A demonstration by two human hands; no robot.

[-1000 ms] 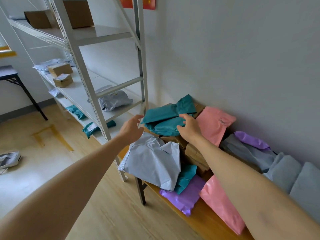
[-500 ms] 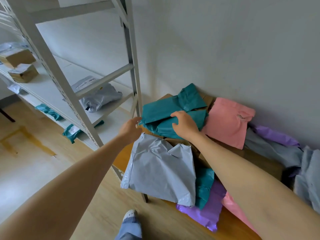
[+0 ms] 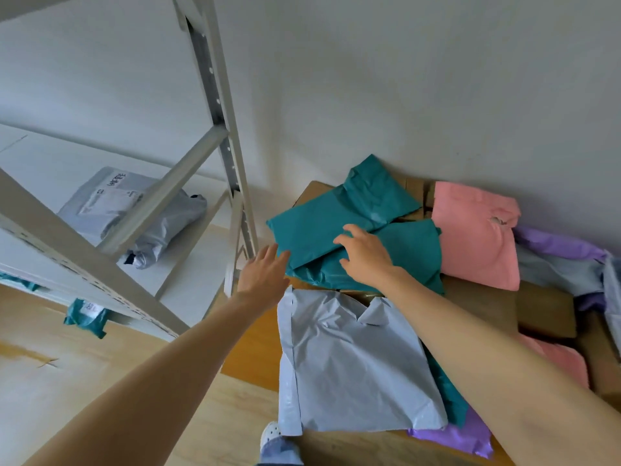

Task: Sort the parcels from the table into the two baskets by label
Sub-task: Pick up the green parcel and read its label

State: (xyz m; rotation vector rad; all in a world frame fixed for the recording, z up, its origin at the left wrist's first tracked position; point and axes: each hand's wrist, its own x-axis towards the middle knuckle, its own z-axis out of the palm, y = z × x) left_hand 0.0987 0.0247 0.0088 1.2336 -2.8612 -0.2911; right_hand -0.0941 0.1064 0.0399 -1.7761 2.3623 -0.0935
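Both hands are on the teal parcels at the back of the worktop, so the step in hand is picking one up to read its label. The right hand lies flat on the teal parcel at about 12 o'clock in the pile, fingers spread and pressing down; its grip is wide open and has closed on nothing. The left hand reaches the parcel's left edge at about 10 o'clock, fingers straight and apart, tips touching or just short of the plastic; I cannot tell which. It holds nothing either.

A second teal parcel lies crossed over the first, both resting on cardboard boxes. A pink parcel sits just beside them at 2 o'clock, a grey parcel hangs over the worktop's near edge at 6 o'clock, and purple ones show at 3 and 5 o'clock. No label faces up on any of these, and neither basket is in view.

The next move, as I judge it, calls for curling fingers under the teal edge, lifting it free of its neighbour, and turning it over to find the label. The slick plastic may slide, and the upper teal parcel could be dragged along. The shelf rack at 10 o'clock stands close to the left arm.
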